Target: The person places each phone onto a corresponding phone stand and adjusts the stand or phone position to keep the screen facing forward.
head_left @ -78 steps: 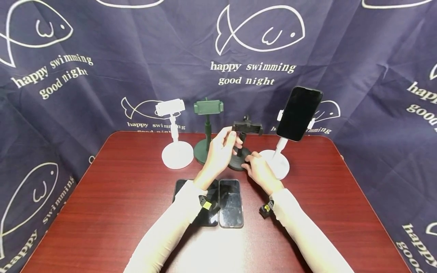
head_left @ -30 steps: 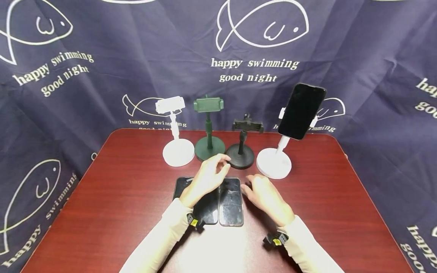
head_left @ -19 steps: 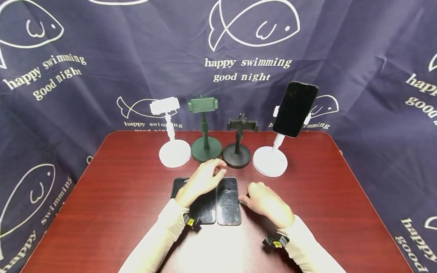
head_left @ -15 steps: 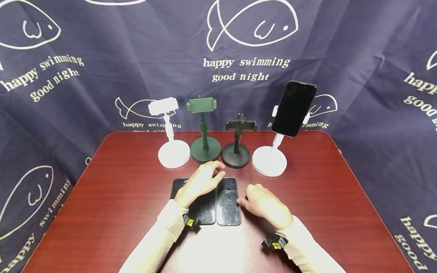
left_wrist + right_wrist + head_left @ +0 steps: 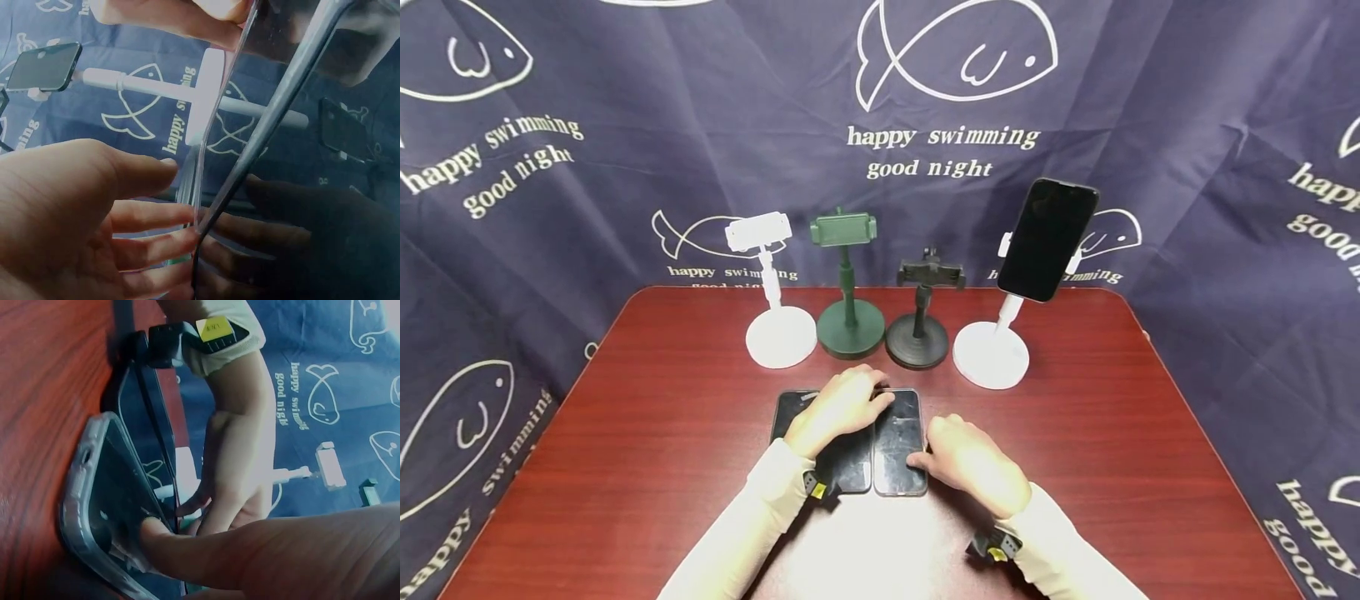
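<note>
My right hand holds the smartphone in a clear case by its right side. Its thumb lies over the dark screen; the other fingers bend at the edge, their tips hidden. My left hand reaches across a larger black device, which lies flat beside the smartphone. The left fingers touch the far end of the smartphone, spread loosely with the thumb apart. Past the hands stand a black phone stand and a green one.
A white stand is at the back left. At the back right, another white stand bears an upright, tilted black phone. Behind the red-brown table hangs a dark blue fish-print cloth.
Both hands have left the black stand and come down to the devices. The right hand has shifted left and its thumb has moved onto the screen. The left fingers have lowered to the smartphone's far end.
</note>
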`<state>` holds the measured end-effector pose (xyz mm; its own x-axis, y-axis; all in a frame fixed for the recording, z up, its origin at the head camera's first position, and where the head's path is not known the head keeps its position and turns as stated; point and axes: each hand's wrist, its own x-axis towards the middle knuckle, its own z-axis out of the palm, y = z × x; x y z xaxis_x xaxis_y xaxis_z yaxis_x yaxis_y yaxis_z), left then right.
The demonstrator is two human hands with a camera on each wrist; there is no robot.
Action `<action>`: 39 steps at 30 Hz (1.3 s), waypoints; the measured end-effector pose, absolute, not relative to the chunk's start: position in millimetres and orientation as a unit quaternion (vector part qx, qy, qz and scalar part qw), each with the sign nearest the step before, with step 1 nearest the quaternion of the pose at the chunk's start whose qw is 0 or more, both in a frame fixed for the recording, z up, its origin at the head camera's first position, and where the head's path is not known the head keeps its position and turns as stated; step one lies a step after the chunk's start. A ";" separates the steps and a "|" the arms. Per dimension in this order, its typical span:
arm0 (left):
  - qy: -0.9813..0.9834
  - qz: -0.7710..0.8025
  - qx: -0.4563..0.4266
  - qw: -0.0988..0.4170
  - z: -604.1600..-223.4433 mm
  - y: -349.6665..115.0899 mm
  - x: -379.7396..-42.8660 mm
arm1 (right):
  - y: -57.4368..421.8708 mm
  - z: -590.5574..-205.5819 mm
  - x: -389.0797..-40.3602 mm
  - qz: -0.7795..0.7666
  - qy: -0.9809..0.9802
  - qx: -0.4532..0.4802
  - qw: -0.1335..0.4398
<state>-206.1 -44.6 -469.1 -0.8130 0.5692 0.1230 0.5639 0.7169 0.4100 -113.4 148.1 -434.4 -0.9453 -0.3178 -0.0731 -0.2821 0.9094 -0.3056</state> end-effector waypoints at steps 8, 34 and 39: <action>0.934 0.157 0.321 0.023 -470.5 -45.7 -204.4 | 137.1 -443.2 -107.2 -0.123 0.979 -0.154 0.051; 0.944 0.156 0.284 0.056 -467.8 -39.2 -197.1 | 130.5 -441.2 -93.5 -0.137 0.977 -0.149 0.070; 0.946 0.175 0.266 0.062 -464.7 -36.5 -197.0 | 130.3 -439.6 -93.8 -0.143 0.977 -0.143 0.066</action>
<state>-197.0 -36.5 -464.7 -0.8506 0.5252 -0.0240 0.4819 0.7971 0.3638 -93.8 130.3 -439.6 -0.9504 -0.2983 -0.0886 -0.2603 0.9182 -0.2987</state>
